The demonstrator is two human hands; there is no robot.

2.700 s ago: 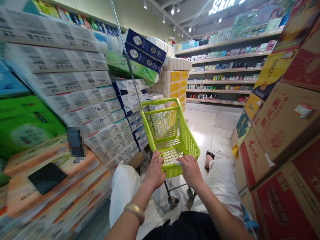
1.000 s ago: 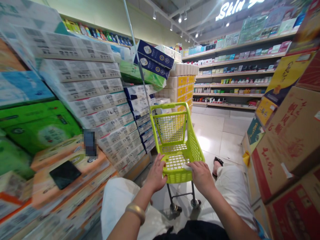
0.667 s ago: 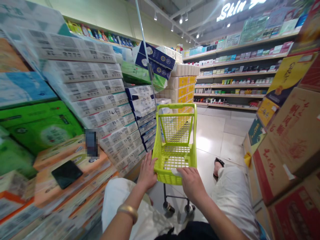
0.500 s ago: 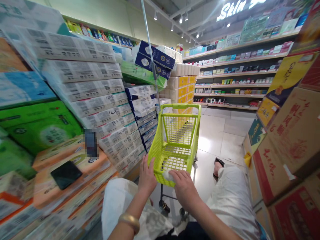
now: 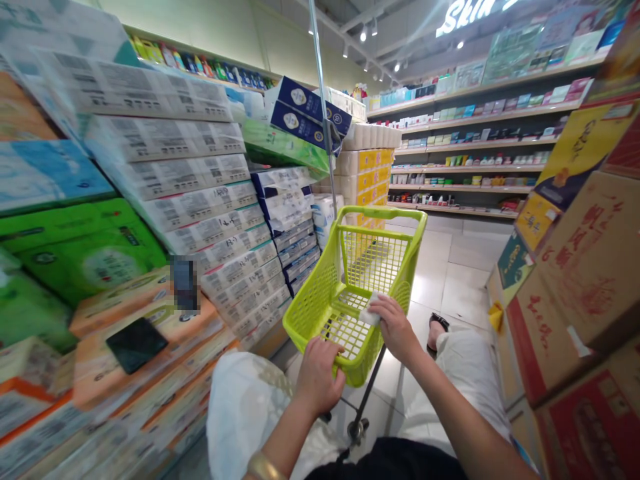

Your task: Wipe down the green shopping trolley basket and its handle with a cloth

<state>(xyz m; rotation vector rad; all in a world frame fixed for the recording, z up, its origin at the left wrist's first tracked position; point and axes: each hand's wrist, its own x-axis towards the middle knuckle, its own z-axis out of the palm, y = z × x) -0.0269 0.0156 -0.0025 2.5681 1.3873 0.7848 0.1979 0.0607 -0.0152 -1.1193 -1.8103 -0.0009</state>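
A small lime-green shopping cart point(image 5: 310, 308) stands in front of me, turned at an angle, its basket empty. My left hand point(image 5: 319, 375) is closed around the near rim of the basket. My right hand point(image 5: 396, 327) rests on the right rim, fingers pinched on a small white cloth point(image 5: 371, 309) pressed against the plastic. A thin metal pole point(image 5: 324, 107) rises from the cart. My knees in white trousers point(image 5: 245, 407) flank the cart, and a gold bangle point(image 5: 264, 467) sits on my left wrist.
Stacked packs of tissue and paper goods point(image 5: 150, 200) wall the left side; a black phone point(image 5: 136, 344) lies on an orange pack. Cardboard boxes point(image 5: 575, 280) tower on the right. Tiled aisle floor point(image 5: 450, 267) leads to product shelves point(image 5: 460, 160) at the back.
The cart has swung so its far end points right. My right hand moved with the cloth from the near rim up along the right rim. My left hand shifted onto the near edge.
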